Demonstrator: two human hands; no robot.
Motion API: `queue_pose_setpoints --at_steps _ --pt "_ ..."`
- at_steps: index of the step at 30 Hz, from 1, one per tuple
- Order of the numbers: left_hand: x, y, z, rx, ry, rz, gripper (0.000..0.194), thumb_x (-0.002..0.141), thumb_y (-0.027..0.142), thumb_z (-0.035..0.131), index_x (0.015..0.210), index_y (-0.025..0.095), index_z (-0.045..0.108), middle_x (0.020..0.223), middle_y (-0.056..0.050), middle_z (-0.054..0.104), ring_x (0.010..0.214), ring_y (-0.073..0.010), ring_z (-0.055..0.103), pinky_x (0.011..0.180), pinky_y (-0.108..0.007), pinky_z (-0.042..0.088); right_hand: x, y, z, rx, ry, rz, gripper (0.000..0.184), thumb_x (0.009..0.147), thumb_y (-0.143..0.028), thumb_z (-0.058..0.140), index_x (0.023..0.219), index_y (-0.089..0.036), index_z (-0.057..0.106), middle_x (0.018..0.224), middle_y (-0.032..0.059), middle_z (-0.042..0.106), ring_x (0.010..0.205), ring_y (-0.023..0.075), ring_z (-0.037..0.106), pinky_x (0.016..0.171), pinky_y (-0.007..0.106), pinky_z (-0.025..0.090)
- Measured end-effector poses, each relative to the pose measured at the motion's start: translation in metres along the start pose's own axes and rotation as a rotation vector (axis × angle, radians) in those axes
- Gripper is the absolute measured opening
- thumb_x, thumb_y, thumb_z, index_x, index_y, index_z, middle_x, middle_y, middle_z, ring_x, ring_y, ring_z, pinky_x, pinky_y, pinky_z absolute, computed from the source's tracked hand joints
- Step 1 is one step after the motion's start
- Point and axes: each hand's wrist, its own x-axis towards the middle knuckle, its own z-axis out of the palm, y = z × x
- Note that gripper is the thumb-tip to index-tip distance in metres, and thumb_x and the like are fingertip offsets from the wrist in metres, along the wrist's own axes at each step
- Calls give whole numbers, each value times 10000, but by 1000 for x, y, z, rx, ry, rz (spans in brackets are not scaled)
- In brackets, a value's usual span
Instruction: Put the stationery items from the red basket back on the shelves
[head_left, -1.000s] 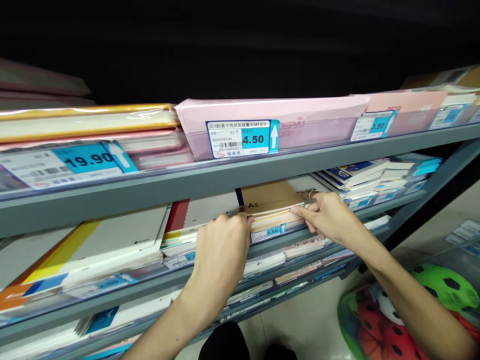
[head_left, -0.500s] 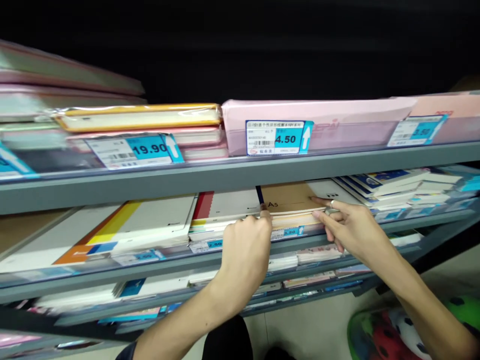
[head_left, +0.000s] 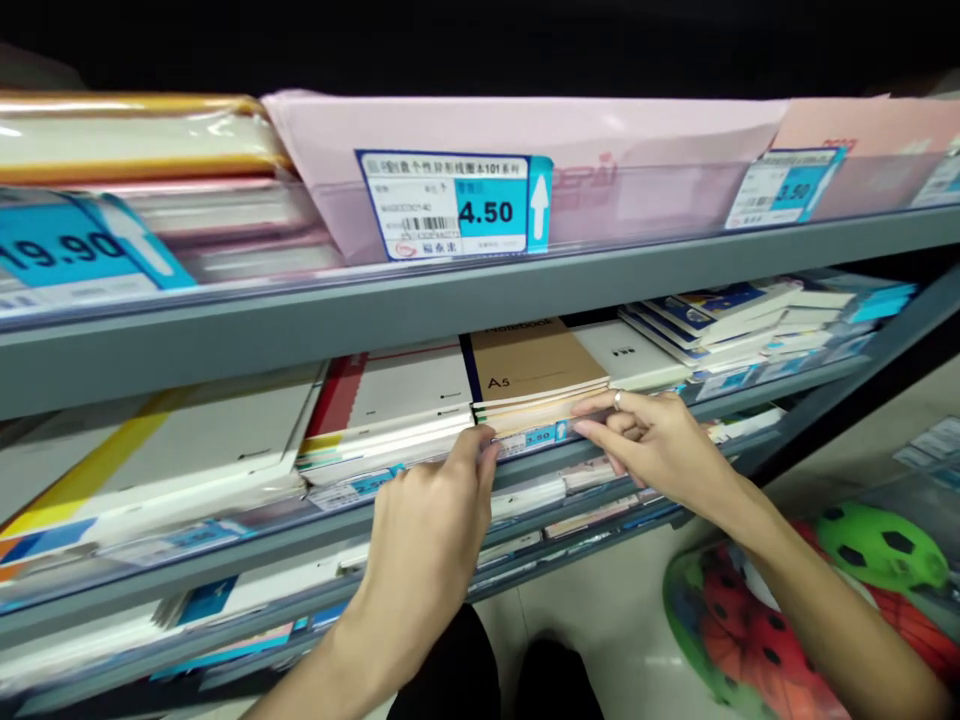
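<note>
A stack of brown A5 notebooks (head_left: 529, 365) lies on the second grey shelf (head_left: 420, 310). My left hand (head_left: 427, 530) is curled, its thumb and fingertips pressed against the stack's front left corner. My right hand (head_left: 652, 445), with a ring on one finger, pinches the stack's front right edge, fingers together along the page edges. A small blue price tag (head_left: 536, 438) sits just below the stack between both hands.
White and red notebooks (head_left: 390, 400) lie left of the stack, blue-white booklets (head_left: 735, 320) to the right. Pink packs (head_left: 525, 150) with a 4.50 tag (head_left: 457, 205) fill the shelf above. Lower shelves hold more stationery. A net of coloured balls (head_left: 862, 570) sits on the floor at right.
The view has dropped and moved closer to the shelves. Both hands have slid a little lower along the front edge of the brown notebook stack.
</note>
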Motion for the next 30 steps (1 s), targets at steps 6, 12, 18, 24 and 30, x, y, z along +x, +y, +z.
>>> queue_pose_setpoints --at_steps 6,12,18,24,30 --pt "4 -1 -4 -129 -51 -51 218 1058 312 601 1164 223 771 571 17 697 462 -198 590 576 -294 326 5 -7 11 144 -77 39 248 1009 -408 656 1065 -173 713 500 -89 550 354 65 438 388 187 342" --pt "-1 -3 1 -146 72 -36 202 1043 315 618 1118 226 783 563 11 694 452 -187 588 566 -284 335 8 -2 17 156 -52 -37 171 1037 -329 621 1010 -166 663 505 -103 531 382 51 445 441 172 394" --pt "2 -2 1 -82 130 48 159 1024 311 656 1052 237 794 507 15 629 404 -169 487 538 -290 234 11 4 19 184 -47 -71 159 1036 -300 616 1011 -147 652 497 -107 524 365 46 431 415 161 380" --pt "-11 0 -1 -138 265 85 149 1033 265 632 1015 220 773 483 34 576 390 -141 413 517 -276 173 -7 6 29 283 118 18 328 988 -444 728 1098 -135 712 489 -79 565 359 71 456 380 169 349" --pt "-144 -20 89 -651 -30 -55 301 1107 394 495 1054 229 742 464 72 500 384 -100 453 466 -199 323 -122 79 117 495 380 291 564 969 -630 704 1263 -148 694 483 -86 509 377 89 415 393 192 331"
